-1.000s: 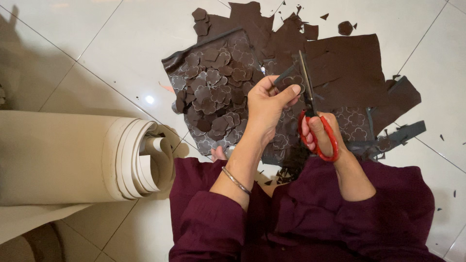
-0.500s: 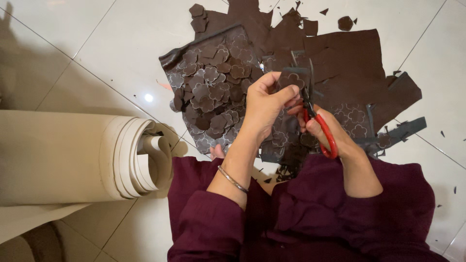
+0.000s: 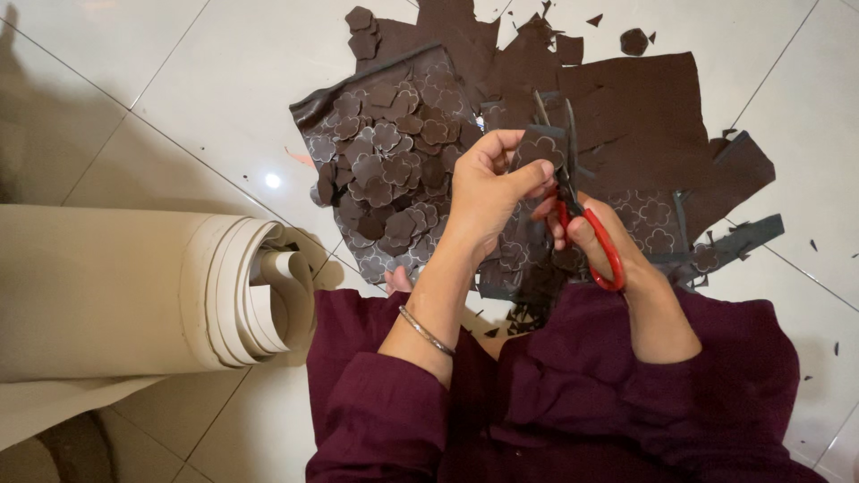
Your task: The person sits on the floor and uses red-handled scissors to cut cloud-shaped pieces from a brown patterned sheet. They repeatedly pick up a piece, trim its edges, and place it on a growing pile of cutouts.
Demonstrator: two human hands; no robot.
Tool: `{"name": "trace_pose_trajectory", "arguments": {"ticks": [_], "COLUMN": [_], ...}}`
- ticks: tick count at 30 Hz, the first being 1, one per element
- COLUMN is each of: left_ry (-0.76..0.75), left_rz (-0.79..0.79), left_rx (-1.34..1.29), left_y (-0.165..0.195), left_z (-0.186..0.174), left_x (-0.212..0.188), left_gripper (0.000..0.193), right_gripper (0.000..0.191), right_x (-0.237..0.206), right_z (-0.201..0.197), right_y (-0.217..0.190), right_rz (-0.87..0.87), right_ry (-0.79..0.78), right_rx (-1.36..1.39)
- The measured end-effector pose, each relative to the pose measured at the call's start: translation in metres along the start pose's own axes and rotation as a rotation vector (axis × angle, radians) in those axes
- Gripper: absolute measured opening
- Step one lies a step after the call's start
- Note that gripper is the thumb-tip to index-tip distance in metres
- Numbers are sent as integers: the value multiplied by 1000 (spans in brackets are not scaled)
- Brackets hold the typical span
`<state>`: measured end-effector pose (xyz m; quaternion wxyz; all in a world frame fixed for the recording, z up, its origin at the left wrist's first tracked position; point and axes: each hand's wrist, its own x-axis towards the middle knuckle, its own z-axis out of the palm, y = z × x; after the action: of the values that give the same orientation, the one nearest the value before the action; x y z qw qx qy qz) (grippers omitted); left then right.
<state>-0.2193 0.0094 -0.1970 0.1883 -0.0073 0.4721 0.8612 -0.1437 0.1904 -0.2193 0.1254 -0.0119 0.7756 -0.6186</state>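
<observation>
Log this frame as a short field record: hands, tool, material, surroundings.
left hand: pinches a small brown flower-shaped piece
right hand: holds red-handled scissors, blades at the piece
pile: cut brown flower shapes on marked sheet
sheets: dark brown fabric spread on white tiled floor
left side: beige material roll

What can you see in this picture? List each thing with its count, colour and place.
Flower-shaped cutouts: many, dark brown, piled on a sheet at centre.
Fabric sheets: several, dark brown, spread on the floor, top right.
Fabric roll: one, beige, lying at left.
Floor tiles: white, glossy.
Scissors: one pair, red handles, in the right hand.
Bangle: one, silver, left wrist.
Left hand: holds a brown piece.
Right hand: grips the scissors.
</observation>
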Motion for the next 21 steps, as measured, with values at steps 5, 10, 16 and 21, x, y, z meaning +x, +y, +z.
{"name": "trace_pose_trajectory", "arguments": {"ticks": [5, 10, 16, 21], "left_ry": [-6, -3, 1, -6], "left_rz": [-16, -6, -6, 29], "left_rx": [3, 0, 25, 39], "left_y": [1, 3, 5, 5], "left_z": [1, 1, -1, -3], "left_x": [-1, 0, 0, -1], "left_gripper": [29, 31, 32, 34], "right_gripper": [105, 101, 90, 86], "right_x": [-2, -2, -3, -4], "right_z": [-2, -6, -13, -14], "right_y": [1, 6, 12, 14], "right_rz": [21, 39, 19, 44], "right_ry": [11, 29, 0, 1], "right_rx": [-24, -52, 23, -13]}}
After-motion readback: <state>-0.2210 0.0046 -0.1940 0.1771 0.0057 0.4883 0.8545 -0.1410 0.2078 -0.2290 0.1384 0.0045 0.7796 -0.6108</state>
